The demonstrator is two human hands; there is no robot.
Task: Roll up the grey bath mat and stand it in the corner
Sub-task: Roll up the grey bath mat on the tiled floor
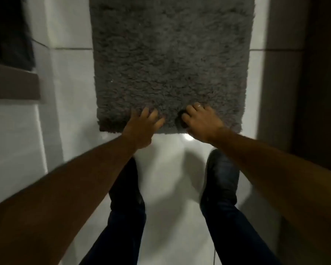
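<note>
The grey shaggy bath mat point(170, 60) lies flat on the white tiled floor, stretching away from me. Both hands are at its near edge. My left hand point(141, 127) rests on the edge left of centre with its fingers spread on the pile. My right hand point(201, 121), with a ring on one finger, pinches the edge right of centre, and the pile puckers under its fingers. The mat's far end runs out of view at the top.
White floor tiles point(73, 92) flank the mat. A brown ledge point(11, 87) and a dark object stand at the left. A dark brown wall or door point(302, 73) rises on the right. My two dark shoes and trouser legs point(220, 180) stand just behind the mat's edge.
</note>
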